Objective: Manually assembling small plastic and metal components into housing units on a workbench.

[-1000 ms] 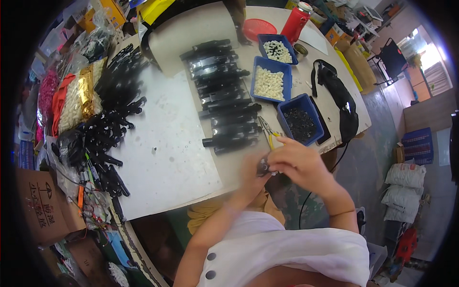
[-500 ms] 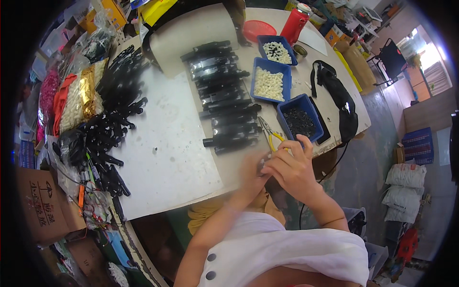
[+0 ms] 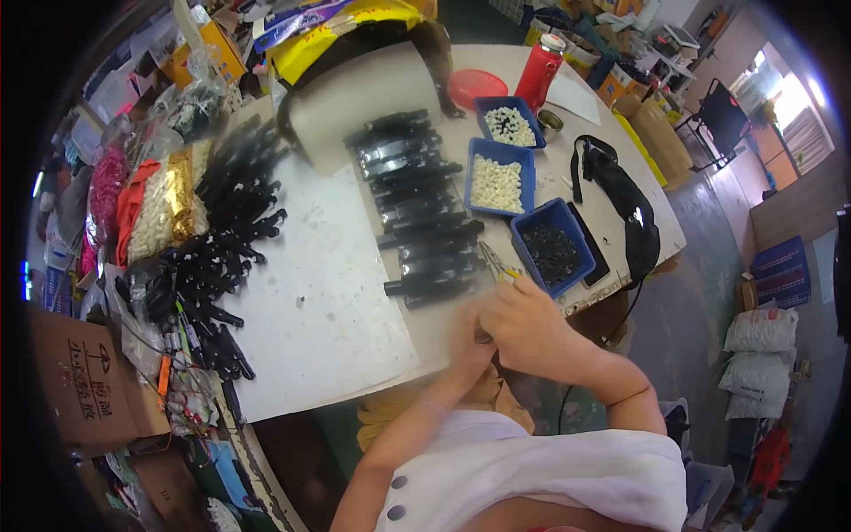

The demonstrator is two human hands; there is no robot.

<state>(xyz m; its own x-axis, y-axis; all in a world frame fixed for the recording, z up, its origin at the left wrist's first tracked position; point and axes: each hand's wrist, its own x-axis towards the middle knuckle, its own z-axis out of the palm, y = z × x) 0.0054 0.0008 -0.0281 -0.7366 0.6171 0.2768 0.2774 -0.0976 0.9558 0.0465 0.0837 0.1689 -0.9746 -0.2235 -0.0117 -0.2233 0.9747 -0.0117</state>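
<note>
At the front edge of the table my two hands meet. My left hand, smeared by motion, is closed round a small dark piece that is mostly hidden. Against it my right hand is curled with its fingers bent in, and what they pinch cannot be made out. Just beyond the right hand lie pliers with yellow handles, partly covered by it. A blue bin of small black parts stands to the right of them. Ahead of my hands, a column of black tube-shaped pieces lies side by side.
Two blue bins of white pieces stand farther back, near a red flask and a red basket. A black pouch lies at the right. Black pieces are heaped along the left edge.
My right hand has turned and its raised fingers have folded down toward my left hand. The view has shifted slightly, so the table sits lower.
</note>
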